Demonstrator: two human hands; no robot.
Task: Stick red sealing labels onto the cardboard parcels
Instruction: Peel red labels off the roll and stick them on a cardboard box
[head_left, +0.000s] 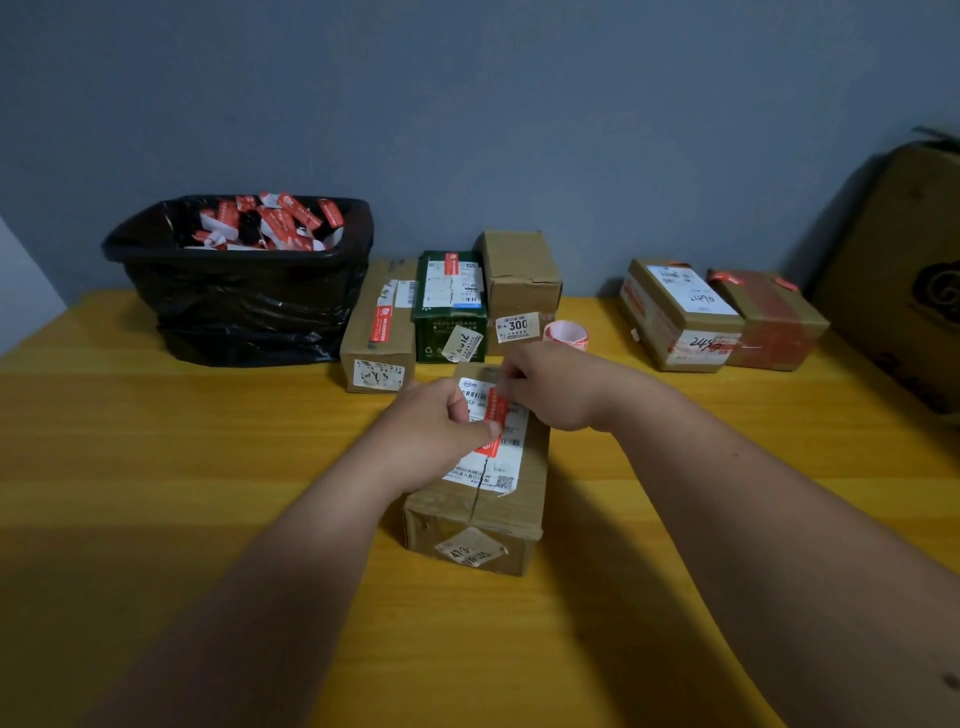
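Note:
A long cardboard parcel (480, 512) lies in the middle of the yellow table (156, 467), with a white shipping label on top. A red sealing label (497, 415) runs along the parcel's top seam over that white label. My left hand (441, 421) pinches the label's near part. My right hand (550, 384) pinches its far end. Behind my right hand stands a roll of red labels (566, 332).
A black bin (244, 306) lined with a bag holds several red-and-white label scraps at the back left. Three parcels stand behind the middle one: brown (379, 332), green (451, 306), brown (519, 275). Two labelled parcels (680, 317) sit at the right, beside a large carton (904, 270).

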